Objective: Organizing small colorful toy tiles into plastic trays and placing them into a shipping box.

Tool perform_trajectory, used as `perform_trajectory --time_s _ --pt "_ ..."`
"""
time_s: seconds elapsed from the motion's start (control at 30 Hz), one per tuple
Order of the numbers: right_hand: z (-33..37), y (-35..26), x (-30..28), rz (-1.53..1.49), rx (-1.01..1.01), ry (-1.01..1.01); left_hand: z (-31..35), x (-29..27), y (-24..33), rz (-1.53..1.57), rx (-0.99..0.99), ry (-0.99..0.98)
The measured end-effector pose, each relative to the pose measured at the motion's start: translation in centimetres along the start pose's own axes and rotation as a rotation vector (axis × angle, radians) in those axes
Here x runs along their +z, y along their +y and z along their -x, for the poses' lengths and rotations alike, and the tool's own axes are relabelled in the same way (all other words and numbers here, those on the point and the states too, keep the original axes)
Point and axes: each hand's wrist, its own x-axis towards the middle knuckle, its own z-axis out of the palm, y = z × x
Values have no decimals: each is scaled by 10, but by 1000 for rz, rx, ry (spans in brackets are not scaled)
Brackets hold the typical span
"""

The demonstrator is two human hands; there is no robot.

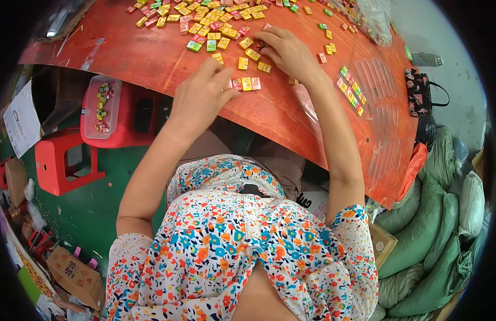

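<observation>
1. The red table (152,56) is the work surface, and its near edge curves across the person's lap. Judging from the layout, sitting square to it lets both forearms rest on that edge while the fingers sort.
2. The clear blister tray (350,92) lies flat at the right, well apart from both hands, with a row of coloured pieces already seated in it. More empty clear trays lie beyond it, hard to make out.
3. The scattered heap of small wrapped squares (205,21) covers the far side of the table. I judge it wise to pull only a few forward at a time, so the working row stays readable.
4. The left hand (201,96) rests at the near edge, fingers curled and close together, tips touching a short row of three squares (245,83). Whether it pinches one I cannot tell. Keeping the row butted tight and straight probably makes it easier to lift whole.
5. The right hand (288,51) reaches further in, fingers bent narrow over a loose square near the heap; the fingertips are hidden, so the grip is unclear. A light pinch by the edges likely avoids flipping the piece.
</observation>
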Motion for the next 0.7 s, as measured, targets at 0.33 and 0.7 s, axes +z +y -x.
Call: perform_trajectory --time_s 0.33,0.7 --pt "55 -38 -22 -267 35 -46 -7 29 14 -203 101 30" --pt "39 -21 -16 -213 -91 37 10 -22 -26 -122 0 108"
